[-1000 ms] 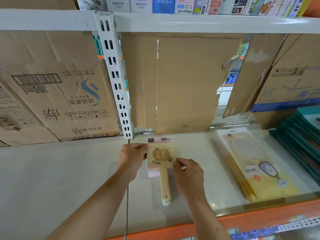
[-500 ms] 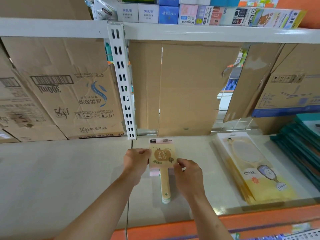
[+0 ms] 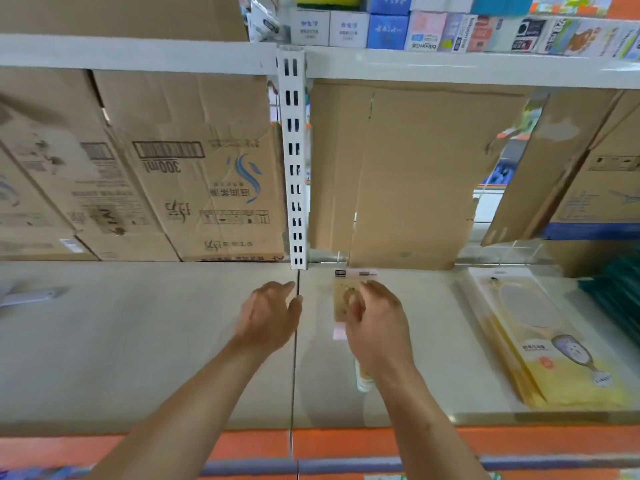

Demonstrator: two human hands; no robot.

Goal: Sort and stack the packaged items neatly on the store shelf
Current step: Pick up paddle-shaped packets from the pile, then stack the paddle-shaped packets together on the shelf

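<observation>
Nearest, the orange edge [image 3: 346,445] of the shelf [image 3: 138,341], with two bare forearms reaching in over it. Then the left hand [image 3: 268,317], just in front of the foot of the post [image 3: 294,168], over the shelf seam: fingers relaxed and a little apart, holding nothing, not touching the pack. The right hand [image 3: 377,327] in front and right of the post foot, fingers bent down onto the pack [image 3: 341,306]; cannot tell if pinching the card or only resting on it, too blurred. Pack flat on the shelf, just right of the post foot, pink header toward the back, pale handle end showing under the wrist toward the front. Print on the card not readable. Farther right of the post, yellow packs [image 3: 554,358] stacked flat, small writing blurred; beyond them a green stack [image 3: 616,282]. At the back, left of the post, a carton [image 3: 194,174] upside down, marked "300ml" beside a blue swirl logo. Right of the post, plain cardboard [image 3: 415,174]. Above the post top, small boxes [image 3: 388,29], one reading "bitoon" upside down.
</observation>
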